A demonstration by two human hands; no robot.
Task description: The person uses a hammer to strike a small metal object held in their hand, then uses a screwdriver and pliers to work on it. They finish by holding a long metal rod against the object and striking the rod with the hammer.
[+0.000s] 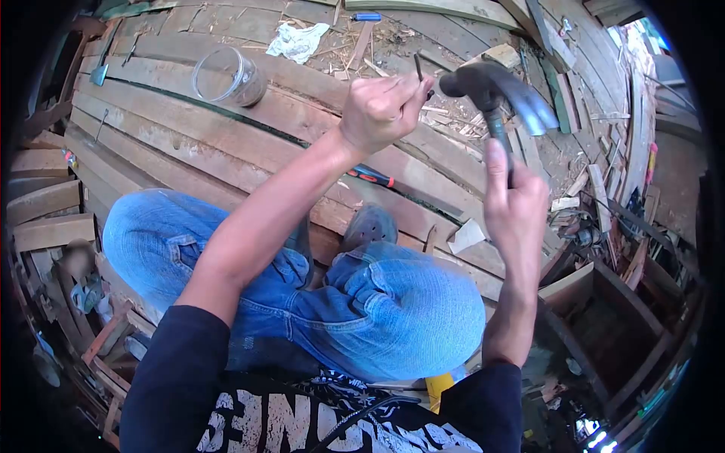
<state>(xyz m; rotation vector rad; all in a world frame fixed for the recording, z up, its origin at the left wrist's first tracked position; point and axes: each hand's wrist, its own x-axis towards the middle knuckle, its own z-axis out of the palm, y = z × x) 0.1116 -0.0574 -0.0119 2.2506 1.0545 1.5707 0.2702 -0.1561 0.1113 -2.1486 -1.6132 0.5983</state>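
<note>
My right hand (517, 200) is wrapped round the handle of a claw hammer (483, 83), its thumb lying along the shaft. The hammer's head is raised, with the striking face toward my left hand and the claw pointing right. My left hand (381, 109) is closed in a fist on a thin dark metal rod (419, 66). One end of the rod sticks up above the fingers; its exact kind is not clear. A small gap lies between the hammer face and the left fingers. Below the hands, a tool with a red and black handle (370, 176) lies on the wooden planks (302, 151).
A clear plastic jar (230, 78) stands at the upper left. Nearby lie a crumpled white cloth (297, 42), a blue lighter (366, 16) and scattered wood chips (400, 38). A wooden box frame (604, 325) sits at lower right. My jeans-covered knees (415, 309) are close below.
</note>
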